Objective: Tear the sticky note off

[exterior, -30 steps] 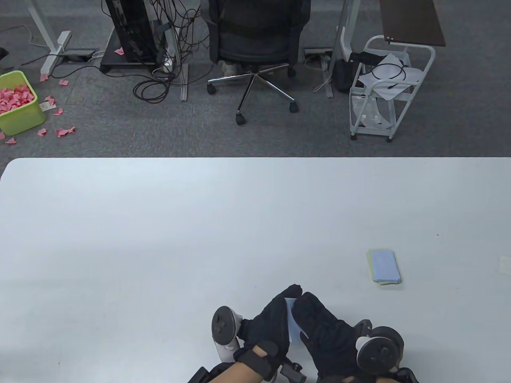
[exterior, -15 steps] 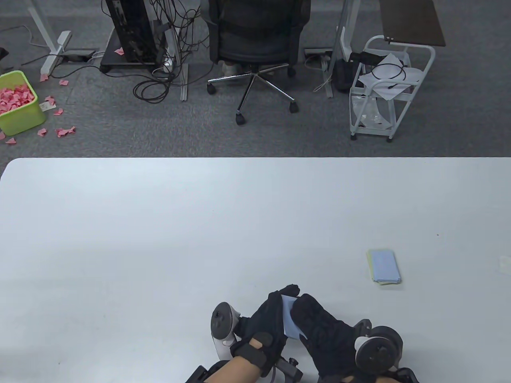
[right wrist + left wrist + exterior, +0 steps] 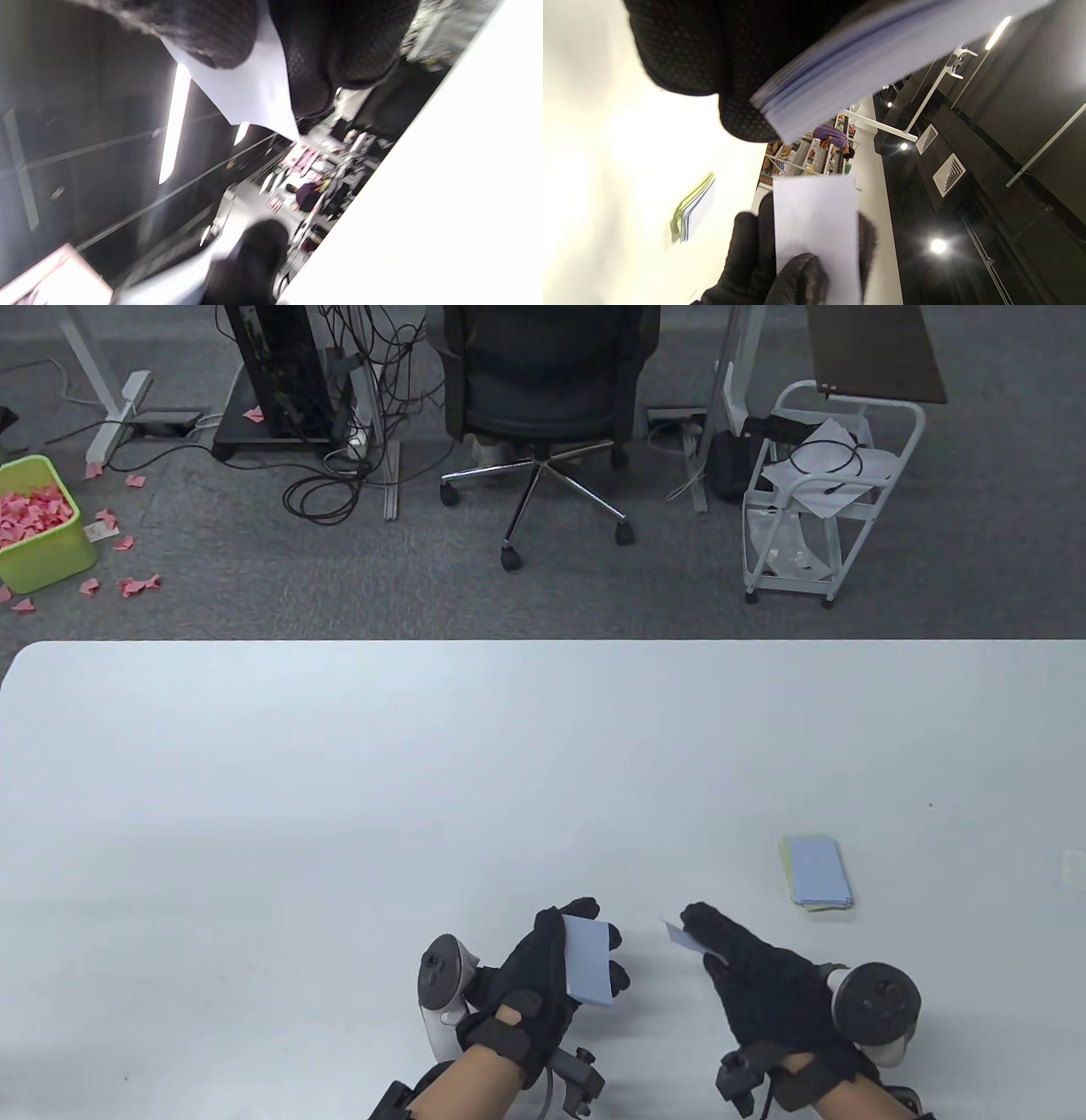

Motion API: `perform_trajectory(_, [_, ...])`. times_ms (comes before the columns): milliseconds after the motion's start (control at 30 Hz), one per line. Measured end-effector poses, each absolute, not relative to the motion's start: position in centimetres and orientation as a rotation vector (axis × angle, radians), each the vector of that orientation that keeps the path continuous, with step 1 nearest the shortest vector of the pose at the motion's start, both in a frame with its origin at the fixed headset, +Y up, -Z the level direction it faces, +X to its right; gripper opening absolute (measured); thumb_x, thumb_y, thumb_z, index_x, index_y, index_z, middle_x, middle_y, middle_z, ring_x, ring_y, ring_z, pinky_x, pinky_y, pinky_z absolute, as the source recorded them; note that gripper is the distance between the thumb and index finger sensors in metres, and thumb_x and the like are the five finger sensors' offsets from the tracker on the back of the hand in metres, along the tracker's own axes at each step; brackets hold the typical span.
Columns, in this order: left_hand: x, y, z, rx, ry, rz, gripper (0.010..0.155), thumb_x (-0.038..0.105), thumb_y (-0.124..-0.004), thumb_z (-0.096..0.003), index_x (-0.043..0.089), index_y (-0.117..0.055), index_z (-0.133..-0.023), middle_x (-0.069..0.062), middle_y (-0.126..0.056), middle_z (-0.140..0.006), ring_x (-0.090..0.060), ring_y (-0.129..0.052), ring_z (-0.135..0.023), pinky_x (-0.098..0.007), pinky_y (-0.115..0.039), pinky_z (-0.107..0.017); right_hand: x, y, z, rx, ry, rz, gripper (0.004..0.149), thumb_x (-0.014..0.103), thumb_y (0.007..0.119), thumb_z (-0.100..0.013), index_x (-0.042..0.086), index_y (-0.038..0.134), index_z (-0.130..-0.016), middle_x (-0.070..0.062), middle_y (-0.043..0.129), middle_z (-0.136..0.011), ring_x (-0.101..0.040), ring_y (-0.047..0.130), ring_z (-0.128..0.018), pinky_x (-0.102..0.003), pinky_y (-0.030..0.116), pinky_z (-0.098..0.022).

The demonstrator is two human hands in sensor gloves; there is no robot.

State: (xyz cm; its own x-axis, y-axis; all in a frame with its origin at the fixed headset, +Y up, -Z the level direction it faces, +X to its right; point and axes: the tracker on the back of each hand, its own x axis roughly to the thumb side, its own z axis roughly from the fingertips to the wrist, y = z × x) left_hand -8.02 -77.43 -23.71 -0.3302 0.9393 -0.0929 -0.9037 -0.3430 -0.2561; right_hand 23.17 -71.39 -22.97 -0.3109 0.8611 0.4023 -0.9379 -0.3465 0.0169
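- Left hand [image 3: 543,967] grip: closed around the blue sticky-note pad [image 3: 587,960], held above the counter [image 3: 339,780].
- Right hand [image 3: 755,976] grip: fingertips pinch one detached sticky note [image 3: 681,936], apart from the pad.

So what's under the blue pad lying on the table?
Under the blue pad a yellow-green pad shows along its left and near edges; the left wrist view shows stacked layers. How far it extends beneath is covered. They rest on the table.
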Motion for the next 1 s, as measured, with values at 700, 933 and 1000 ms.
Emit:
perform_trajectory(700, [-8.7,-76.6,-23.8,-0.222,-0.231,1.86,0.072,0.05,-0.049,-0.0662,-0.006,-0.053,-0.112,-0.025,-0.078,-0.099,-0.034,-0.1,-0.065,-0.056,-0.084,-0.054,33.0,-73.6,-29.1,0.157,-0.433,2.742,0.041,0.019,0.08,-0.047,0.027,0.078,-0.087,-0.002,0.073,-0.097,-0.03,0.077,-0.09,-0.048,0.067,-0.067])
perform_trajectory(933, [-8.5,-76.5,-23.6,-0.223,-0.231,1.848,0.072,0.05,-0.049,-0.0662,-0.006,-0.054,-0.112,-0.025,-0.078,-0.099,-0.035,-0.1,-0.064,-0.056,-0.084,-0.053,33.8,-74.0,-30.8,0.131,-0.328,2.795,0.041,0.019,0.08,-0.047,0.027,0.077,-0.088,0.0,0.071,-0.098,-0.029,0.072,-0.093,-0.048,0.064,-0.069])
perform_trajectory(1000, [-8.4,-76.4,-23.7,-0.221,-0.239,1.839,0.072,0.05,-0.049,-0.0662,-0.006,-0.054,-0.112,-0.025,-0.078,-0.099,-0.035,-0.1,-0.064,-0.056,-0.084,-0.053,33.8,-73.9,-31.3,0.132,-0.335,2.79,0.041,0.02,0.08,-0.047,0.027,0.077,-0.088,-0.001,0.071,-0.098,-0.029,0.072,-0.093,-0.048,0.064,-0.069])
